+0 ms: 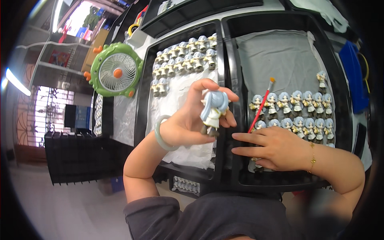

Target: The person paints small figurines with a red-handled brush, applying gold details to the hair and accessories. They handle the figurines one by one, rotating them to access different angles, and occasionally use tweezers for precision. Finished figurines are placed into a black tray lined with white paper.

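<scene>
My left hand, with a pale bangle at its wrist, is closed on a small figurine by its head and feet. The figurine is upright and has pale blue hair and a white outfit. My right hand is over the front of the right black tray, two fingers stretched left. A red-handled paintbrush rises from those fingers, bristles up. Its lower end is hidden, but it appears tucked in the hand. Rows of similar figurines stand beyond that hand, some partly covered by it.
The left black tray has white lining and several rows of figurines at its far end. A green fan stands to its left. A blue object is at the right. Below the left tray, a lower container holds more figurines.
</scene>
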Motion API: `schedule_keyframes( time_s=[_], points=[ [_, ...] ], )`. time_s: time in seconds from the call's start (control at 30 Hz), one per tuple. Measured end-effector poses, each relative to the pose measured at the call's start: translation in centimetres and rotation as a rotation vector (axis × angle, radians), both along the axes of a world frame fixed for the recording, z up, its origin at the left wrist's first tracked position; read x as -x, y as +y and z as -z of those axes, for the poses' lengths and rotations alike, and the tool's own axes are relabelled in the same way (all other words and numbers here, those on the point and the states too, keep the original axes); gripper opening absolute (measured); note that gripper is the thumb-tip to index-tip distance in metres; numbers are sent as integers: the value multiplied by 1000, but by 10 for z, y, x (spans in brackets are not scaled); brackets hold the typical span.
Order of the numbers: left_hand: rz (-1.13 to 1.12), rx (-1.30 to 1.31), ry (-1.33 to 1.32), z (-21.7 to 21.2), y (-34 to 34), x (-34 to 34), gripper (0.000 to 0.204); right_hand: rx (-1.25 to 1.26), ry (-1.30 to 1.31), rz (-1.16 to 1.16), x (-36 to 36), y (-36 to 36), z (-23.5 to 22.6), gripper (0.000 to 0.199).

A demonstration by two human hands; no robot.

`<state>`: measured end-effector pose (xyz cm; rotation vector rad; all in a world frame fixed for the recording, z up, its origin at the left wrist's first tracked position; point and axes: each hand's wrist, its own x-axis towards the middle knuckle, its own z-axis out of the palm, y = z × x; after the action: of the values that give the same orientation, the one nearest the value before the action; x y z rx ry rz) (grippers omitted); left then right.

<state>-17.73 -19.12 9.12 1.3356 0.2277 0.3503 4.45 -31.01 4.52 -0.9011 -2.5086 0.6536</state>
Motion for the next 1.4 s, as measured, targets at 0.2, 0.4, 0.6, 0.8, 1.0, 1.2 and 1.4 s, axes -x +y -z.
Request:
schedule_keyframes(
  time_s=[0.2,0.4,0.6,0.8,1.0,1.2,1.4],
  points=[
    [-71,27,-31,0,-12,12,89,49,-13,-7,4,2,-2,60],
    [-338,-838,216,-9,-9,14,71,115,-39,-24,6,5,-6,63],
    [-491,-1428,553,-17,-14,14,67,83,-51,-15,7,7,-4,64],
    [-489,-1427,586,-17,-15,16,64,96,-61,-19,8,7,-6,65],
    [-557,-1504,453,-29,13,30,62,92,-67,0,5,5,-4,64],
    [-770,-1224,759,-21,83,89,63,70,-22,-2,8,6,-4,60],
    [-362,-1285,1233,35,117,103,70,37,-3,0,7,5,-3,58]
  ],
)
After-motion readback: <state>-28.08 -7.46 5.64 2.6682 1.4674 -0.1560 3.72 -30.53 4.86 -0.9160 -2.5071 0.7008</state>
